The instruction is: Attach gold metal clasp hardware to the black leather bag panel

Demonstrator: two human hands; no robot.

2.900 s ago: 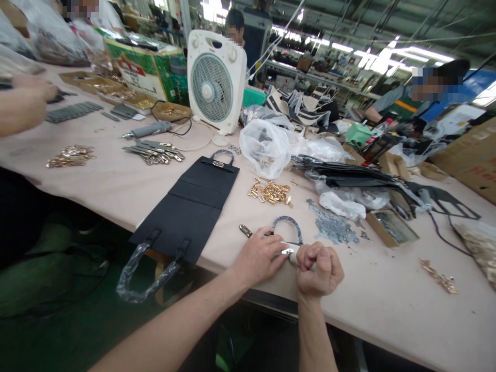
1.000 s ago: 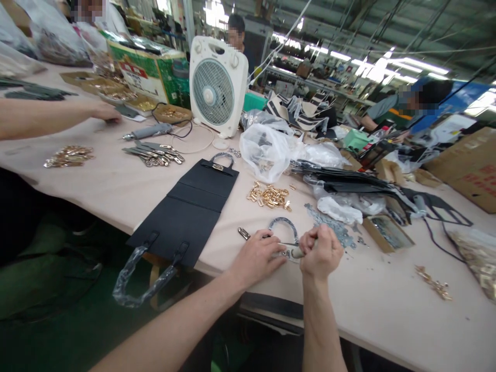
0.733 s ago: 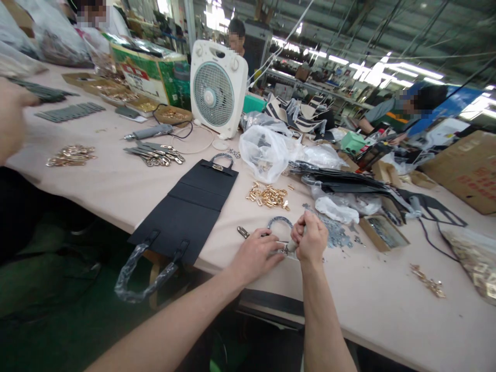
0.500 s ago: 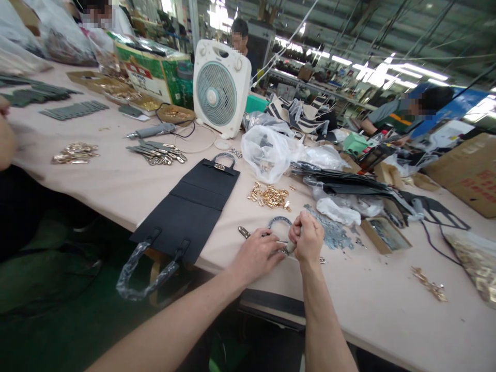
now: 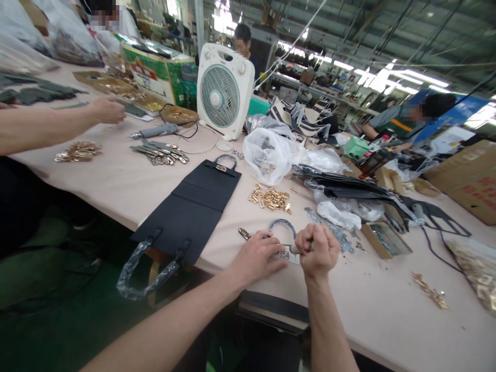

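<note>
My left hand (image 5: 260, 257) lies fairly flat at the table's near edge, fingers stretched over a bag piece with a plastic-wrapped handle loop (image 5: 282, 222). Beside its fingertips shows a small metal fitting (image 5: 284, 254) on a pale strip. My right hand (image 5: 320, 251) is closed in a fist around a tool with a pale handle (image 5: 296, 249), which points left toward the fitting; the fist hides most of it. Just left of my left hand is a metal clasp piece (image 5: 244, 233). Below the table edge hang dark panels (image 5: 273, 311).
A black bag body (image 5: 189, 206) lies left, one wrapped handle over the edge. Gold hardware (image 5: 271, 198) is piled ahead, grey metal plates (image 5: 337, 232) and a small box (image 5: 385, 240) to the right. A fan (image 5: 225, 93) stands behind. A co-worker's arm (image 5: 50, 124) reaches in from the left.
My right fist has moved right and turned, uncovering the fitting and the pale handle. My left hand stays nearly in place. The co-worker's arm has come in over the table at left.
</note>
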